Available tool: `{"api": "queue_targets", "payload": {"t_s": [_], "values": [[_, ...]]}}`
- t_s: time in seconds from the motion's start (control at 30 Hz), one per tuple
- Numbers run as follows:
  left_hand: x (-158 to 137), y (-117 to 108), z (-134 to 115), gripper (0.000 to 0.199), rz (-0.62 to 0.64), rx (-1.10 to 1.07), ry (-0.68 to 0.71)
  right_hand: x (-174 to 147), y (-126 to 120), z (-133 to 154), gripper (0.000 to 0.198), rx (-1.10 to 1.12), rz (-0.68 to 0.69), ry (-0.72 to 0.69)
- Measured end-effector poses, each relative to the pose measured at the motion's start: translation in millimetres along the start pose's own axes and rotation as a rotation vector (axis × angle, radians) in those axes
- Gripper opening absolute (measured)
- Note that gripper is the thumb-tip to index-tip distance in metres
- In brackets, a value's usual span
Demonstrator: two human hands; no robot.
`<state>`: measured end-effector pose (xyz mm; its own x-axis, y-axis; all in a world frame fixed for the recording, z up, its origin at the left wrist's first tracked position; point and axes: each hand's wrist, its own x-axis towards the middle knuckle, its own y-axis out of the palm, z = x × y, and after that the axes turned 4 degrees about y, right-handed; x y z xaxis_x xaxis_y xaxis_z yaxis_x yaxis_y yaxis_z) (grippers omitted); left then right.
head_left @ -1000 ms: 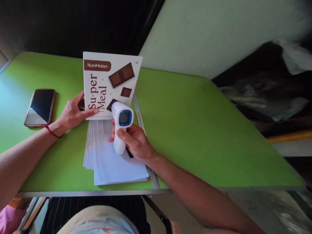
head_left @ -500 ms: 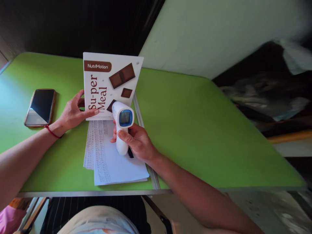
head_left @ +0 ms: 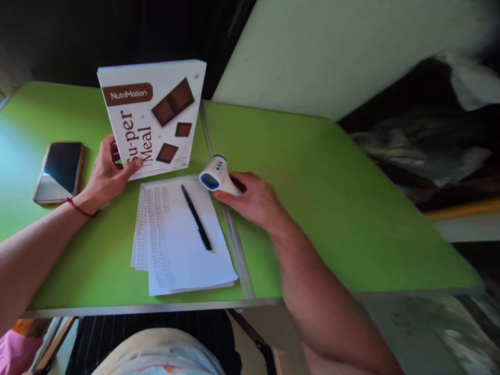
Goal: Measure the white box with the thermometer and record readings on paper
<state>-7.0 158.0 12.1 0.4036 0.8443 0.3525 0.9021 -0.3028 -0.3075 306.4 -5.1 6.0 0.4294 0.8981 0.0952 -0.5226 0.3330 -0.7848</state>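
Observation:
My left hand [head_left: 111, 169] grips the lower left corner of a white box [head_left: 167, 151] printed "NutriMotion Su-per Meal" with chocolate pieces. The box stands up, tilted, above the far end of the papers. Closed around the handle of a white and blue infrared thermometer [head_left: 216, 176] is my right hand [head_left: 255, 200]. The thermometer lies over on its side just right of the papers, its screen turned toward me. On the stack of handwritten papers [head_left: 187, 271] rests a black pen [head_left: 196, 219].
A phone [head_left: 60, 171] lies face up on the left of the green table [head_left: 312, 208]. A metal seam [head_left: 236, 245] runs across the tabletop. Behind stand a dark panel [head_left: 78, 41] and a pale wall [head_left: 312, 57]. Plastic-wrapped things [head_left: 422, 151] fill the right side.
My left hand has raised and tilted the box to the left. My right hand has moved right and turned the thermometer sideways, which uncovers the pen.

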Motion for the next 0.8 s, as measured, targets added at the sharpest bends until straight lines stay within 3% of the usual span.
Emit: {"api": "queue_targets", "payload": {"t_s": [0.23,0.47,0.53,0.67,0.8], "values": [[7,4,-1,0.102,0.028,0.119,0.031,3,24,-5,0.047,-0.208,-0.079,0.006],[9,5,6,0.081,0.061,0.153,0.012,-12,17,5,0.045,-0.206,-0.231,-0.213],[8,4,7,0.083,0.065,0.193,0.005,-22,19,16,0.038,-0.101,-0.175,-0.275],[3,2,1,0.103,0.149,0.416,-0.087,-39,32,31,0.029,-0.035,0.074,-0.315],[-1,3,-10,0.156,0.331,0.699,-0.268,-43,30,37,0.027,0.037,0.091,-0.357]]}}
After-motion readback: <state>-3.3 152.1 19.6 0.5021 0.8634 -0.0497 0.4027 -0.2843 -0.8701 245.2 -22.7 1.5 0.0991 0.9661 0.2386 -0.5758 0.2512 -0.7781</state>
